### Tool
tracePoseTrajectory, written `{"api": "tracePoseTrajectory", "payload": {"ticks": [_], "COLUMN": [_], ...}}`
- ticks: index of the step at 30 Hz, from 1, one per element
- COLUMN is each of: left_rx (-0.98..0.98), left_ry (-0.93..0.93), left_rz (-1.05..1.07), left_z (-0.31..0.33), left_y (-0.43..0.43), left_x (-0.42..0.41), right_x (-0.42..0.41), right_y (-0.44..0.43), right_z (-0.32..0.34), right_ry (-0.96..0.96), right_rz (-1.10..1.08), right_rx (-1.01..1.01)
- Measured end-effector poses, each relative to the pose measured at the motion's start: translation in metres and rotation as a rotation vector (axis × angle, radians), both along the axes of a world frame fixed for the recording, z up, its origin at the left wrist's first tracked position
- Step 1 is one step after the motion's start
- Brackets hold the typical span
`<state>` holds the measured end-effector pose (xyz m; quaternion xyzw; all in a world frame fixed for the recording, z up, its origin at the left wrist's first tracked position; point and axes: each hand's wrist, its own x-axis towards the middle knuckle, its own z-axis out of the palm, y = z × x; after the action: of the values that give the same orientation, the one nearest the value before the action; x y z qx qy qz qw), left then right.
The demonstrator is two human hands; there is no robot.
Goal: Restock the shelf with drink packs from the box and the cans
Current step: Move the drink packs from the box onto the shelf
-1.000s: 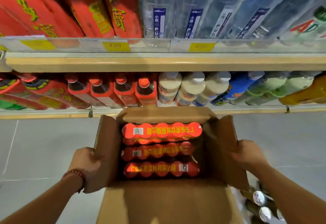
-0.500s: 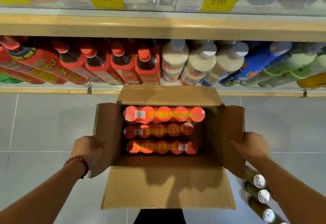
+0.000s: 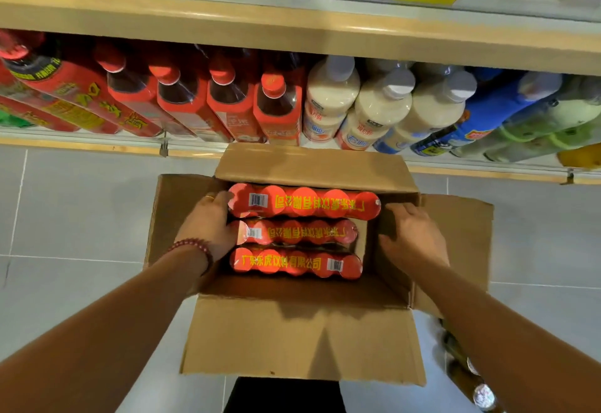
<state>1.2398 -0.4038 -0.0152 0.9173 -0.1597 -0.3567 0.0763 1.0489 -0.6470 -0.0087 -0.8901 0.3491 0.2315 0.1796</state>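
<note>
The open box sits on the floor at frame centre, with three red drink packs inside. The left hand cups the 9 o'clock end of the far pack; the right hand, spread and holding nothing, nears its 3 o'clock end. Risk: an uneven lift may tilt the pack, and slick wrap may slip.

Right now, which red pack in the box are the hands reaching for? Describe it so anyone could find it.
Find the open cardboard box on the floor below the shelf. Three red packs lie inside; it is the top pack, farthest from the person, sitting highest between the left hand and right hand.
</note>
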Motion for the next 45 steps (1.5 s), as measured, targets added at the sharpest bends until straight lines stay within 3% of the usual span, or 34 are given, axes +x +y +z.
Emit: {"api": "tracePoseTrajectory", "payload": {"ticks": [6, 12, 18, 24, 32, 39, 45], "left_rx": [0.071, 0.01, 0.069, 0.065, -0.038, -0.157, -0.311], "left_ry": [0.077, -0.208, -0.197, -0.15, -0.172, -0.258, -0.419], "left_rz": [-0.023, -0.172, -0.228, -0.319, -0.454, -0.559, -0.561], "left_z": [-0.061, -0.098, -0.118, -0.095, 0.067, 0.273, 0.481], "left_y": [-0.016, -0.011, 0.001, 0.011, 0.016, 0.004, 0.008], "left_x": [0.009, 0.013, 0.006, 0.01, 0.038, 0.061, 0.066], "right_x": [0.015, 0.024, 0.015, 0.016, 0.024, 0.035, 0.038], "right_y": [0.007, 0.016, 0.024, 0.019, 0.006, -0.012, -0.026], "right_z": [-0.064, -0.104, -0.116, -0.084, 0.058, 0.251, 0.465], "right_ry": [-0.042, -0.086, -0.002, 0.03, 0.001, -0.097, -0.265], "right_rz": [-0.145, -0.168, 0.024, 0.08, 0.126, 0.132, 0.196], "right_rx": [0.091, -0.079, -0.147, -0.115, 0.004, 0.049, -0.114]}}
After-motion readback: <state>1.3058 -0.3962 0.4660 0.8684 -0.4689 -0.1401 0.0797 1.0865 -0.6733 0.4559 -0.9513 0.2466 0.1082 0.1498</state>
